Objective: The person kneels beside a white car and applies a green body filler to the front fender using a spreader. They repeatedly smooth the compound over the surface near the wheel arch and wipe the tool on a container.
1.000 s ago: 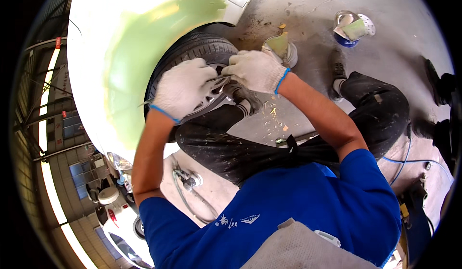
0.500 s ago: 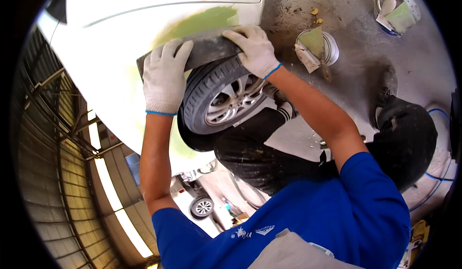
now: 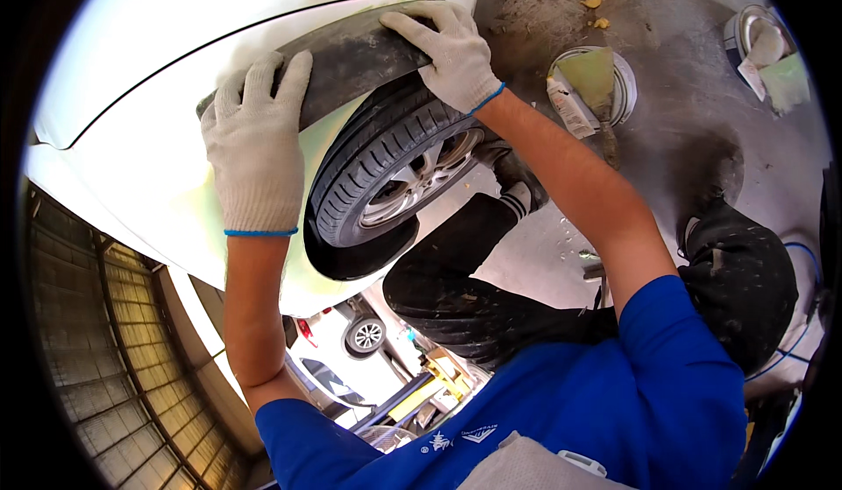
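A long, dark, flat sanding board [image 3: 351,62] lies against the white car body panel [image 3: 145,139], just above the wheel arch. My left hand [image 3: 254,144], in a white knit glove with a blue cuff, presses its near-left end with the fingers laid over the top. At the other end my right hand [image 3: 456,62], gloved the same way, grips the board with fingers over its face and the thumb side hidden. Pale green filler shows on the panel around the arch, partly covered by the board. Below sits the tyre [image 3: 364,183] with its silver rim [image 3: 421,179].
On the floor to the right stands a round tin [image 3: 625,87] with a green spreader [image 3: 586,74] and a scraper across it. Another tin [image 3: 745,25] with tools is farther right. A blue hose [image 3: 789,350] curves beside my bent knee [image 3: 741,271]. Another car's wheel [image 3: 365,336] shows behind.
Both hands have slid the board up and to the left over the panel, covering the green patch seen above it before. The view has shifted slightly too.
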Action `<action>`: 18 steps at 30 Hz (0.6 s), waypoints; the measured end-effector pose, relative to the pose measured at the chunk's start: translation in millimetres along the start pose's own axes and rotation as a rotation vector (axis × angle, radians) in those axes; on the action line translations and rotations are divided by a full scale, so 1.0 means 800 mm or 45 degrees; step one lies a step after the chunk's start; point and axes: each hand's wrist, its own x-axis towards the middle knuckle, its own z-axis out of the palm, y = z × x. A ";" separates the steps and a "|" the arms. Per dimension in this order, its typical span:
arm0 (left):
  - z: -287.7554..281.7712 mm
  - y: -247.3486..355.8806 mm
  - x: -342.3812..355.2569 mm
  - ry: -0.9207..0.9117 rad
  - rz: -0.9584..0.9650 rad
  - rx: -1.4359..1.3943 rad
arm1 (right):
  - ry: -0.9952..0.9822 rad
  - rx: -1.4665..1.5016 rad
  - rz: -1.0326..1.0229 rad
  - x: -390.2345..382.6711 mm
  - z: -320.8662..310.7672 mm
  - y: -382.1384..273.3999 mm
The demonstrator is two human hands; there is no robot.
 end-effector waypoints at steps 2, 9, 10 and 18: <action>0.004 0.005 -0.005 -0.084 -0.053 -0.047 | 0.015 -0.007 0.037 -0.009 0.008 -0.005; -0.008 0.003 -0.022 -0.146 -0.054 -0.249 | -0.015 0.055 -0.044 -0.027 -0.016 -0.012; -0.009 0.001 -0.016 -0.091 -0.001 -0.146 | 0.024 0.062 -0.047 -0.021 -0.017 -0.011; -0.004 0.006 0.006 -0.103 -0.017 -0.027 | 0.013 0.093 0.083 -0.005 0.009 -0.006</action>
